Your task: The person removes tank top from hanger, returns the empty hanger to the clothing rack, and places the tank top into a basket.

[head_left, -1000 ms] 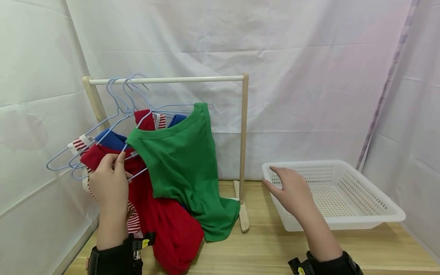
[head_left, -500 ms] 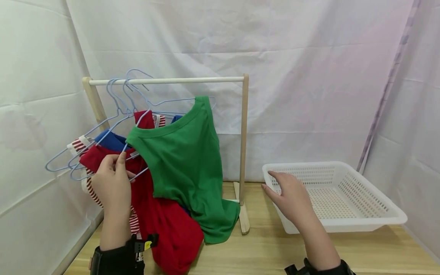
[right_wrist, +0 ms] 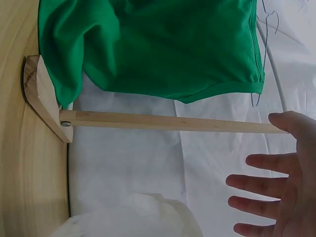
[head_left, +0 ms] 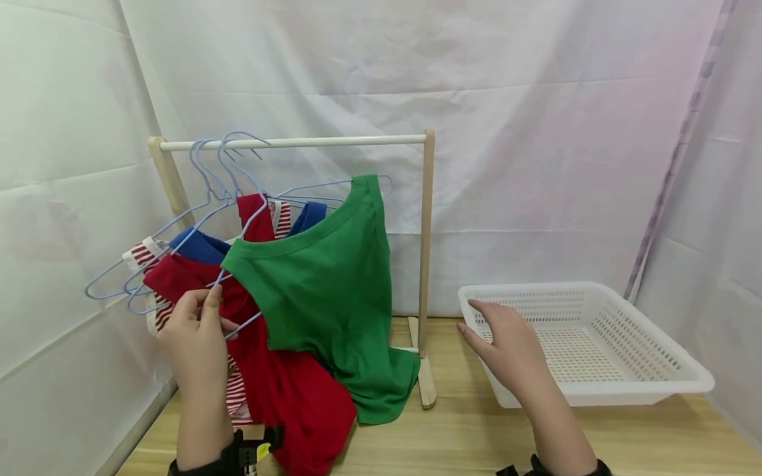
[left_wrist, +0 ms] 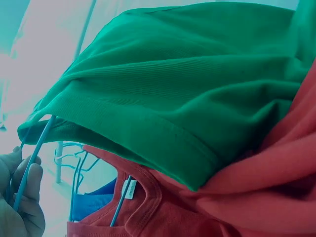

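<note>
My left hand (head_left: 196, 337) pinches the lower left corner of a light blue wire hanger (head_left: 254, 215) between thumb and fingers. A green sleeveless top (head_left: 324, 291) drapes from this hanger, tilted, its right shoulder higher than its left. The hanger's hook is at the rail of a small clothes rack (head_left: 357, 140); whether it rests there I cannot tell. Behind are a red top (head_left: 309, 403), a blue garment (head_left: 201, 247) and a red-and-white striped garment (head_left: 236, 390) on similar hangers. With fingers spread, my right hand (right_wrist: 296, 182) holds nothing, in front of the white basket's left end.
A white perforated plastic basket (head_left: 625, 390) stands on the wooden table (head_left: 458, 436) at the right. The rack's right post (head_left: 426, 244) and foot (head_left: 426, 383) stand between the clothes and the basket. White cloth (head_left: 536, 165) hangs behind and at both sides.
The green top's hanger first rose a little at the hook, then came lower, and my left hand lowered with it. The top's right shoulder shifted slightly right. My right hand barely moved.
</note>
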`<state>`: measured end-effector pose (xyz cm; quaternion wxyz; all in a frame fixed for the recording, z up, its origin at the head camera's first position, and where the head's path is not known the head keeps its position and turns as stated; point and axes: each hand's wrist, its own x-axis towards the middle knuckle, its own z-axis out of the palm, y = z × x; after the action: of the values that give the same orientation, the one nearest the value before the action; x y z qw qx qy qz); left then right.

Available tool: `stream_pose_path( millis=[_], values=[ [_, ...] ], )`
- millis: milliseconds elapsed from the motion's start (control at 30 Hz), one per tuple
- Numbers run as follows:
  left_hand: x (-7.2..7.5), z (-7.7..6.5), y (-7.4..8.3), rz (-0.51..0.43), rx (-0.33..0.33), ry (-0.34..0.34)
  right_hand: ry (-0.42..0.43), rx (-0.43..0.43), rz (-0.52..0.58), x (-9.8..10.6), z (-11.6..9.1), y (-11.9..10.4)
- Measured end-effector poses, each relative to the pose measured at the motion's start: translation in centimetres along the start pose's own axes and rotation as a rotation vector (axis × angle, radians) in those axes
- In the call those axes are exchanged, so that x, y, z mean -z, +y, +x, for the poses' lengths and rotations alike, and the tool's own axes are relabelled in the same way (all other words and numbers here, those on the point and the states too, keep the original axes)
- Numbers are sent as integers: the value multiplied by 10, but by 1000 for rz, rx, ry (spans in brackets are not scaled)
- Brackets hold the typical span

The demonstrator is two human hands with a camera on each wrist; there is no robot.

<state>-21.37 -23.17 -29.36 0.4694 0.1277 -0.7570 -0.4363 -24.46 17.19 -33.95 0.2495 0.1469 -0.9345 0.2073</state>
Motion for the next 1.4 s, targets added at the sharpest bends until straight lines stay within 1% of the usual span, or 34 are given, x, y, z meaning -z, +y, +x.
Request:
stream_pose_path(
  millis=[167, 367, 500, 633, 700, 833, 1033, 1267, 1400],
  values=[
    [4, -7, -3, 11, 14, -13, 7, 3, 5, 5, -3, -1],
    [7, -10, 2, 4, 2, -52, 30, 27, 18, 13, -5, -4],
    [9, -12, 4, -5, -13, -85, 47, 53, 26, 15, -7, -7],
    [11, -10, 1, -14, -39, -112, 77, 81, 35, 18, -9, -11],
    [11, -10, 0, -17, -40, -126, 90, 91, 39, 19, -9, -12],
    [12, -9, 0, -35, -9, -165, 107, 104, 43, 20, -8, -13],
    [12, -10, 5, -97, 59, -259, 100, 101, 43, 19, -6, -14],
    [5, -12, 8, -118, -10, -326, 105, 106, 68, 16, -6, -16],
    [2, -13, 7, -137, -28, -363, 120, 114, 80, 16, -6, -15]
  ],
)
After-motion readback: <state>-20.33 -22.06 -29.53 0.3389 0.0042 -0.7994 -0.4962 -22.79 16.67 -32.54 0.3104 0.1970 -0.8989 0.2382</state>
